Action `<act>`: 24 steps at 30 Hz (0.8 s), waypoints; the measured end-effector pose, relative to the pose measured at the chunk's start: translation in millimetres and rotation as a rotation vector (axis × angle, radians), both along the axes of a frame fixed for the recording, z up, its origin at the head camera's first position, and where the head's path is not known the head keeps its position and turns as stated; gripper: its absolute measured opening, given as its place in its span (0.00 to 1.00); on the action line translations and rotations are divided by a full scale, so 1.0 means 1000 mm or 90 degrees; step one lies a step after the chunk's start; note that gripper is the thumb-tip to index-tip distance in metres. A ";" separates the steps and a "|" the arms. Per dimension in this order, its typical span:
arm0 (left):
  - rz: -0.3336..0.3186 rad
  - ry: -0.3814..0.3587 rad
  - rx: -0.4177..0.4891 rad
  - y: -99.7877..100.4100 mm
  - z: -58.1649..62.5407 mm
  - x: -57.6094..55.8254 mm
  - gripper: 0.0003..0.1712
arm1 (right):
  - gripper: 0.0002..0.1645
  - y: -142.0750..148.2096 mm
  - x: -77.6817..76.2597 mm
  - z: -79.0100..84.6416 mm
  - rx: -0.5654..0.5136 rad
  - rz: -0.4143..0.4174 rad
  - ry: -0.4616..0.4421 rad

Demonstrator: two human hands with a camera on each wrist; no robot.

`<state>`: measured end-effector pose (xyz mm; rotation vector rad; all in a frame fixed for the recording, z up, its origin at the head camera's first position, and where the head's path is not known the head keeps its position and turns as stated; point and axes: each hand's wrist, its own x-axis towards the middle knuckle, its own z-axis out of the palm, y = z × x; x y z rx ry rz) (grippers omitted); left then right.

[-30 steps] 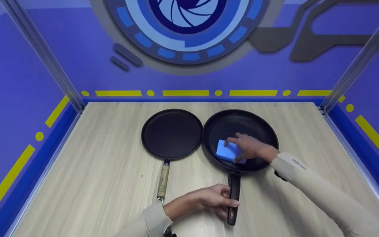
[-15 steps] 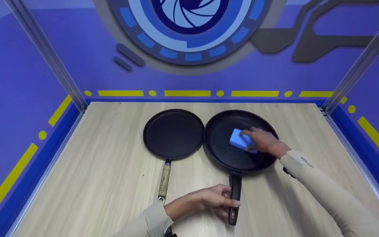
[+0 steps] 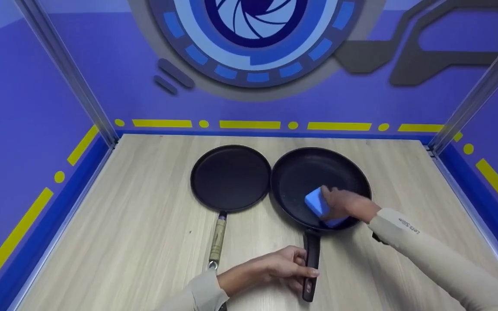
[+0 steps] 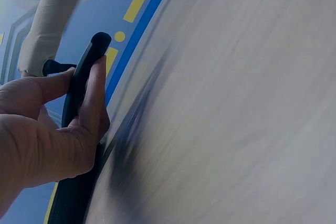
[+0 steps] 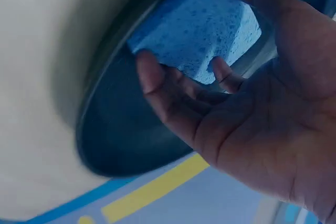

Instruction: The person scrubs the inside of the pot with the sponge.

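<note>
A deep black frying pan (image 3: 301,172) rests on the table at right of centre, its black handle (image 3: 312,250) pointing toward me. My left hand (image 3: 281,265) grips that handle, thumb on one side and fingers on the other, as the left wrist view also shows at the handle (image 4: 79,82). Inside the pan, near its lower right, my right hand (image 3: 344,204) holds a blue sponge (image 3: 316,202). Seen from the right wrist, thumb and fingers pinch the porous sponge (image 5: 199,30) by its edges, against the pan's inner surface. The hand covers part of the sponge in the head view.
A flat black crepe pan (image 3: 231,178) lies left of the frying pan, their rims about touching. Its wooden handle (image 3: 217,239) points toward me, its end ring beside my left sleeve. Blue panels (image 3: 71,77) enclose the wooden table (image 3: 145,194) at back and sides.
My right hand has moved the sponge across the pan: first up and to the right, then back down toward the near rim. The left hand keeps its grip on the handle.
</note>
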<state>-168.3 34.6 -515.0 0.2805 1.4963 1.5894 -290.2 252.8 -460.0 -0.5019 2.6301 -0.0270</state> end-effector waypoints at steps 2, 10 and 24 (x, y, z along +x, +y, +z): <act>-0.001 0.001 0.001 -0.001 0.000 0.000 0.10 | 0.45 -0.009 0.004 -0.005 -0.039 0.054 0.039; 0.010 -0.006 0.008 0.002 0.000 0.001 0.10 | 0.34 -0.027 -0.019 -0.029 -0.131 0.156 0.217; 0.007 -0.012 0.015 0.002 -0.002 0.001 0.11 | 0.37 -0.008 -0.069 -0.027 -0.047 -0.029 0.217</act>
